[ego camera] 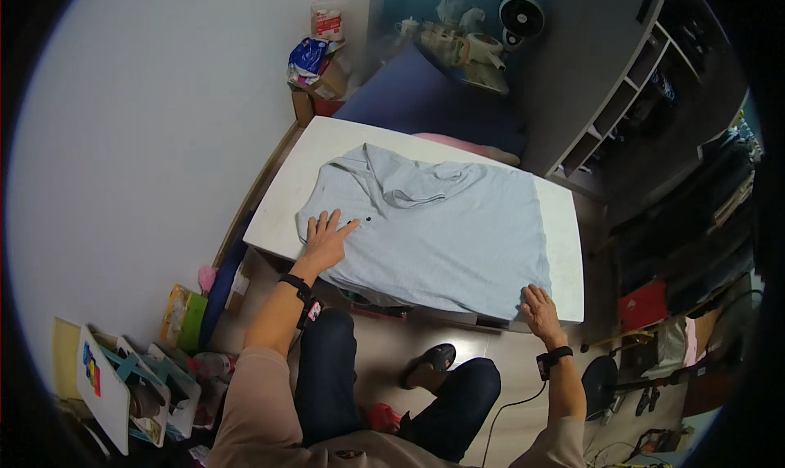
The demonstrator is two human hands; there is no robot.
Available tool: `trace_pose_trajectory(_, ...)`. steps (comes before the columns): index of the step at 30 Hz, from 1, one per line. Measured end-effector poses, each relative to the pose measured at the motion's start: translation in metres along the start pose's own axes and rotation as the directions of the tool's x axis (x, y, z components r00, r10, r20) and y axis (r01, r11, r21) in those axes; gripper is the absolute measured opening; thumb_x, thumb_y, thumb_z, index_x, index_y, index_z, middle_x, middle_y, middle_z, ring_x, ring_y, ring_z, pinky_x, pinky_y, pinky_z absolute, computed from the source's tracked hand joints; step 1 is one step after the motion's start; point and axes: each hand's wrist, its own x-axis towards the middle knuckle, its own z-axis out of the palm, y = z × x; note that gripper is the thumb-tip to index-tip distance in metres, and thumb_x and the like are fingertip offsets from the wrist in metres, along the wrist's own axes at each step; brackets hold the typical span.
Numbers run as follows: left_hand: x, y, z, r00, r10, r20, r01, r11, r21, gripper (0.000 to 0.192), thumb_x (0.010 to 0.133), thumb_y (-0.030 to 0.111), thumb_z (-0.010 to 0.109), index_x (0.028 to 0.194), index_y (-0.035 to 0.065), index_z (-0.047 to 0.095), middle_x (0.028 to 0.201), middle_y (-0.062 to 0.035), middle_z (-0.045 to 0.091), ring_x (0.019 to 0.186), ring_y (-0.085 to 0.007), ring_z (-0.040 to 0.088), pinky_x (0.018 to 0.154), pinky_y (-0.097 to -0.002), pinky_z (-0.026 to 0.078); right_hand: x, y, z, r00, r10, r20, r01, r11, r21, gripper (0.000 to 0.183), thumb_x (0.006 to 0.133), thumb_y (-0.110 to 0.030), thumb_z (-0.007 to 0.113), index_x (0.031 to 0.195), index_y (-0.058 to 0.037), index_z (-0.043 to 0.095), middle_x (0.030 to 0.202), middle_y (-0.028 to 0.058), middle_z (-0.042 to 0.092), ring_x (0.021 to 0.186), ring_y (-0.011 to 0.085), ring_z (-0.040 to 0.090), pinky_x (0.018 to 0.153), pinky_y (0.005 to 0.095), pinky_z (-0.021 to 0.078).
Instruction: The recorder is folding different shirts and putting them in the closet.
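A light grey T-shirt (pixel 454 241) lies spread on a white table (pixel 282 204), with one sleeve folded over onto its body near the far side. My left hand (pixel 327 241) rests on the shirt at its left end, fingers spread, beside a small dark mark. At the shirt's near right corner, my right hand (pixel 539 311) lies with its fingertips on the hem. Whether the right fingers pinch the cloth cannot be told. Both wrists wear black straps with small devices.
Behind the table are a blue cloth-like surface (pixel 411 94) and a white fan (pixel 521 15). A dark wardrobe (pixel 589 69) stands at the back right, hanging clothes (pixel 681 223) at the right. A white shelf rack (pixel 104 388) stands at the lower left. A cable (pixel 493 419) hangs near my right arm.
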Motion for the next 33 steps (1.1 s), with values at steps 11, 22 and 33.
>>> trace_pose_trajectory(11, -0.007, 0.011, -0.012, 0.994, 0.091, -0.064, -0.090, 0.996, 0.020, 0.060, 0.085, 0.031, 0.056, 0.141, 0.0153, 0.042, 0.146, -0.0270, 0.029, 0.133, -0.0485, 0.025, 0.109, -0.0618, 0.013, -0.028, -0.003, 0.012, 0.999, 0.046, -0.013, -0.047, 0.994, -0.101, 0.059, 0.089, -0.026, 0.049, 0.139, 0.0038, 0.038, 0.147, 0.0225, 0.033, 0.139, 0.0414, 0.023, 0.112, 0.0541, 0.0145)
trace_pose_trajectory(22, -0.011, 0.010, -0.019, 0.996, 0.090, 0.008, -0.089, 0.996, -0.023, 0.067, 0.079, 0.036, 0.061, 0.140, 0.0136, 0.043, 0.147, -0.0288, 0.025, 0.133, -0.0506, 0.022, 0.108, -0.0649, 0.011, -0.041, -0.003, 0.020, 0.995, 0.085, 0.045, -0.078, 0.987, -0.141, 0.081, 0.065, -0.007, 0.069, 0.138, 0.0030, 0.035, 0.148, 0.0235, 0.031, 0.140, 0.0431, 0.021, 0.111, 0.0578, 0.0149)
trace_pose_trajectory(33, -0.008, 0.005, 0.000, 0.985, 0.132, -0.112, -0.118, 0.985, 0.125, 0.065, 0.085, 0.040, 0.057, 0.144, 0.0205, 0.038, 0.145, -0.0241, 0.032, 0.133, -0.0459, 0.027, 0.109, -0.0597, 0.016, -0.049, -0.020, 0.010, 0.999, 0.021, -0.045, -0.025, 0.996, -0.086, 0.092, 0.059, -0.011, 0.075, 0.140, 0.0006, 0.034, 0.147, 0.0226, 0.032, 0.138, 0.0422, 0.024, 0.111, 0.0556, 0.0185)
